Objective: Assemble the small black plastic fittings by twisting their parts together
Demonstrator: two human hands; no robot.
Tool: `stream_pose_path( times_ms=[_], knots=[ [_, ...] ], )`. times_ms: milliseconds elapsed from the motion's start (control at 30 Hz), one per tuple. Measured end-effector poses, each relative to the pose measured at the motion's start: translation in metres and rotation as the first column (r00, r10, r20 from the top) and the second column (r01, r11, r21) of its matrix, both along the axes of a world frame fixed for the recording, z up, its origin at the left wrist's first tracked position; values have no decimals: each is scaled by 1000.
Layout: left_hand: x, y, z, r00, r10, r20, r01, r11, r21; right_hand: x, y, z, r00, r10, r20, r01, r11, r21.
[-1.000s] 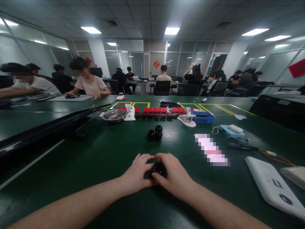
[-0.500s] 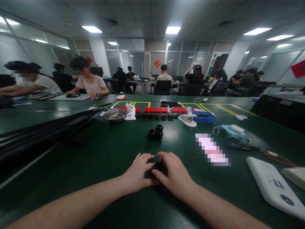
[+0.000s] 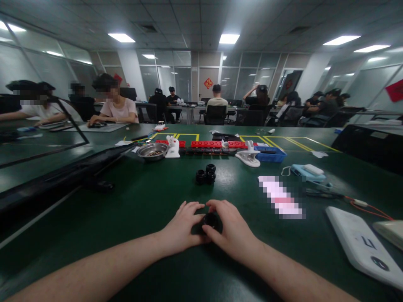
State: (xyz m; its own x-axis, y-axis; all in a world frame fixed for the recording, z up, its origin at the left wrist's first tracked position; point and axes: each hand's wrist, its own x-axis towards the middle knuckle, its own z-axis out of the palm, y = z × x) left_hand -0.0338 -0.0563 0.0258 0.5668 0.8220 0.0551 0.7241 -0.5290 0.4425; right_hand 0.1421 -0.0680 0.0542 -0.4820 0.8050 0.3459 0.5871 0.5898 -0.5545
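Observation:
A small round black piece (image 3: pixel 210 220) with a hollow-looking top rests low over the green table between my hands. My left hand (image 3: pixel 182 226) curves around its left side, fingers bent and thumb below. From the right, my right hand (image 3: pixel 233 228) wraps it, with the thumb across its near edge and the fingers arched over the far side. The fingertips of both hands almost meet beyond it. Farther forward, a cluster of similar round black pieces (image 3: pixel 206 174) stands on the table. The lower part of the held piece is hidden by my fingers.
A metal bowl (image 3: pixel 153 152) of small parts, white clamps (image 3: pixel 248 155), red strips (image 3: pixel 206 144) and a blue tray (image 3: pixel 270 154) line up ahead. Long black gear (image 3: pixel 63 174) lies left. A white device (image 3: pixel 362 247) sits right. People sit beyond.
My hands stay almost still around the black piece, which looks slightly turned. At left, the long black gear has shifted, and a thin dark frame now shows above it. The person in pink moved their hands.

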Motion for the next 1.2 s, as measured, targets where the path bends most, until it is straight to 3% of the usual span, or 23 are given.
stream_pose_path(
  times_ms=[133,300,367,567,800,867,1033,1100,1200],
  knots=[
    [0,1,-1,1000,-11,0,11,1000,-1,1,-3,3,991,124,-48,-125,992,-13],
    [-2,1,-3,1000,-6,15,6,1000,-8,1,0,1,998,-57,-39,57,998,17],
    [-2,1,-3,1000,-5,16,5,1000,-9,1,1,0,998,-70,-6,70,997,13],
    [-1,2,-3,1000,-11,0,11,1000,3,1,-4,5,989,142,-37,-143,990,-19],
    [-1,2,-4,1000,1,4,-1,1000,-14,1,1,-2,997,-83,2,83,997,8],
    [-1,1,-3,1000,-1,-1,1,1000,-16,0,1,-2,998,-64,25,64,998,-1],
    [0,1,0,1000,-5,-11,4,1000,-10,1,-3,2,993,118,-24,-118,993,-2],
    [0,0,0,1000,-5,-9,5,1000,-10,1,-3,2,994,99,-39,-99,995,4],
    [0,1,-1,1000,4,-1,-4,1000,-17,1,0,1,999,-32,-31,32,999,9]
  ],
)
